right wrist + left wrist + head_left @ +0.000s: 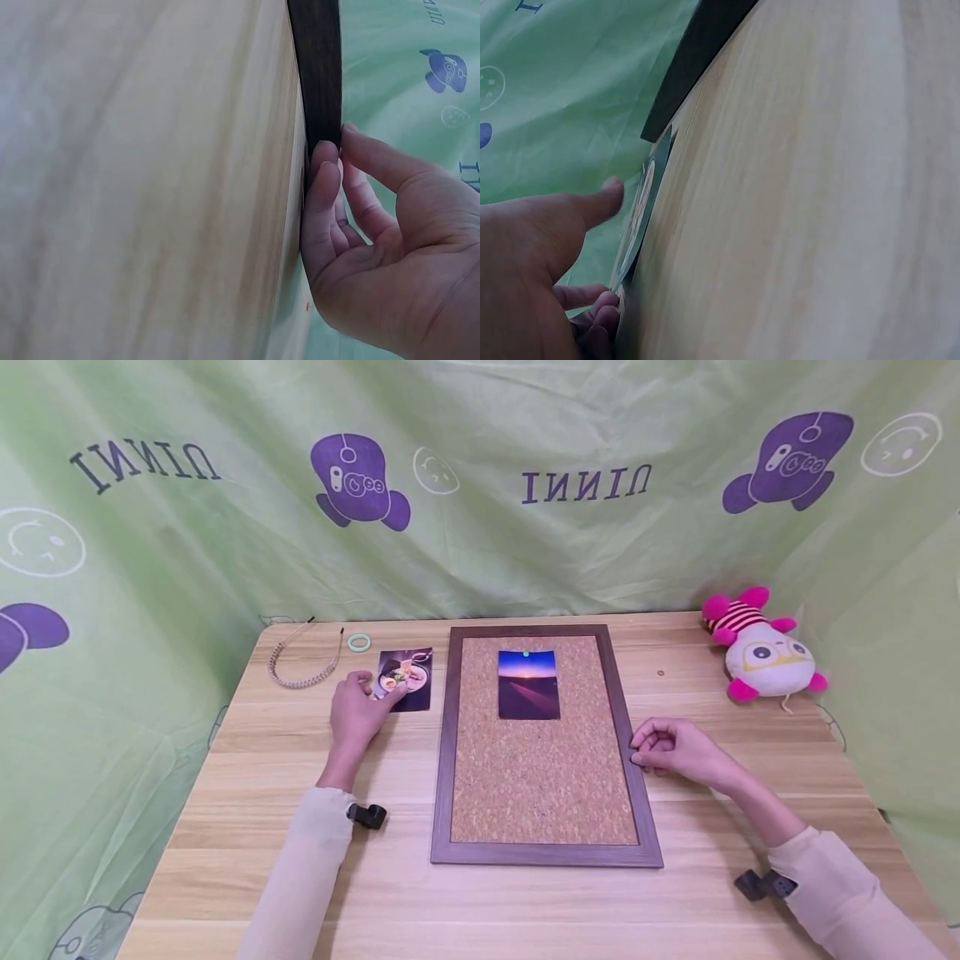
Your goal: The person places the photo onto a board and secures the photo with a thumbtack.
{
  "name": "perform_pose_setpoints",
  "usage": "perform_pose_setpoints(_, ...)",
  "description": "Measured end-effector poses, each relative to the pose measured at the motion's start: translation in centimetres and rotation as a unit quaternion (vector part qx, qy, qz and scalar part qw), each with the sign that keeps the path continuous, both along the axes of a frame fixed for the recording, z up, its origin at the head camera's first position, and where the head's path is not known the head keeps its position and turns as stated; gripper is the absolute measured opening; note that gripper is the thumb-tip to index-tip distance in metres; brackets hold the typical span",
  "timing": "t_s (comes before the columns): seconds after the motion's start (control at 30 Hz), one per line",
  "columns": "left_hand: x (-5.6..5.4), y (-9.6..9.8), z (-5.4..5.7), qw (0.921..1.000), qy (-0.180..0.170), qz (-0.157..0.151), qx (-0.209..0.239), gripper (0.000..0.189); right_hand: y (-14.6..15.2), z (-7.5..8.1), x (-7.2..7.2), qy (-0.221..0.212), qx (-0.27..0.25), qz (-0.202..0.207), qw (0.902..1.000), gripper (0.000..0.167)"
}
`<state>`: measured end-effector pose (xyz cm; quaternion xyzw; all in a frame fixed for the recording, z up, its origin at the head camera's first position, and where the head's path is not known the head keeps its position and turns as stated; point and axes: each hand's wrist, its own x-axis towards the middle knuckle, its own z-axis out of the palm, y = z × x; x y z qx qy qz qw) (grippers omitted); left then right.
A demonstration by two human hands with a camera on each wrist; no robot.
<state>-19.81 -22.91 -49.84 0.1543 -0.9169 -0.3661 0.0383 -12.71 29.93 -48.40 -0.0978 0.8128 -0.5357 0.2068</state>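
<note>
In the head view my left hand (pixel 360 706) is at the left edge of a photo of a bowl of food (pixel 408 693), left of the cork board. The left wrist view shows my fingertips (pixel 606 301) against the photo's edge, which is tilted up a little, with the thumb raised apart from it. My right hand (pixel 678 752) pinches the right side of the brown-framed cork board (pixel 543 785), thumb and fingers at the frame edge (pixel 322 82). A sunset photo (pixel 528 689) is fixed on the upper cork by a mint-green pin (pixel 526 653).
A beaded headband (pixel 300 682) and a mint-green ring (pixel 359 642) lie at the back left of the wooden table (pixel 390 902). A pink and white plush toy (pixel 768 656) sits back right. Nearby lies a tiny brown ring (pixel 661 673). Green cloth (pixel 480 552) hangs behind.
</note>
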Motion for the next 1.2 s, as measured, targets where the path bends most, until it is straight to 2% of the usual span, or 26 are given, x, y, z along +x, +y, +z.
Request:
perform_pose_setpoints(0.1,-0.2,0.3,0.0,0.9995,-0.008,0.001,-0.031,0.092,0.0,0.0,-0.1,-0.007,0.003,0.003,1.0000,0.022)
perform_pose_setpoints(0.23,-0.3,0.6,-0.2,0.9982,-0.002,0.006,-0.059,0.086,0.0,0.0,-0.2,-0.012,0.005,0.004,0.9999,0.022)
perform_pose_setpoints(0.47,-0.1,0.8,-0.3,0.9977,0.003,0.003,-0.068,0.077,0.1,-0.1,0.0,-0.012,0.004,0.001,0.9999,0.022)
perform_pose_setpoints(0.63,0.2,0.6,0.0,0.9983,-0.013,0.000,-0.057,0.078,0.1,-0.1,0.0,-0.009,0.004,0.001,1.0000,0.022)
perform_pose_setpoints(0.8,1.0,-0.1,0.3,0.9990,-0.019,0.005,-0.039,0.074,0.1,-0.1,0.0,-0.009,-0.001,0.004,0.9999,0.022)
perform_pose_setpoints(1.03,2.3,-1.4,0.5,0.9999,-0.001,0.006,-0.008,0.058,0.1,0.0,0.0,-0.015,-0.001,0.005,0.9999,0.022)
perform_pose_setpoints(1.2,3.2,-2.2,0.6,0.9993,0.004,-0.006,0.035,0.055,0.1,-0.1,0.0,-0.011,-0.002,0.007,0.9999,0.022)
